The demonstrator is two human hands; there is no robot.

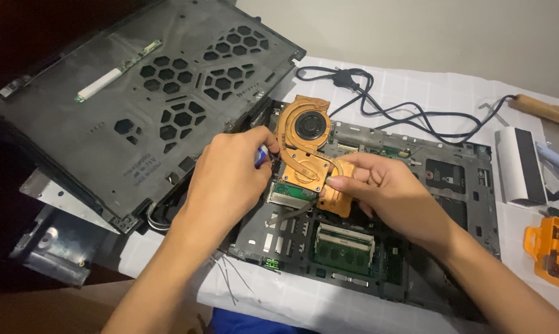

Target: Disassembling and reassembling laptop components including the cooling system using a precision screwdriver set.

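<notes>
Both hands, left hand (230,179) and right hand (384,192), grasping copper heatsink (307,161), inside opened laptop chassis (471,204)

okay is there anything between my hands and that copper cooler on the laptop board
Nothing visible. The right hand already pinches the copper heatsink and fan at its lower right end. The left hand is at its left edge, holding a small blue-tipped thing.

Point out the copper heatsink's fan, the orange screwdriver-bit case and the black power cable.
fan (306,125), head view, on its dark hub.
orange bit case (554,253), head view, on its lid.
black power cable (415,117), head view, on a loop.
</notes>
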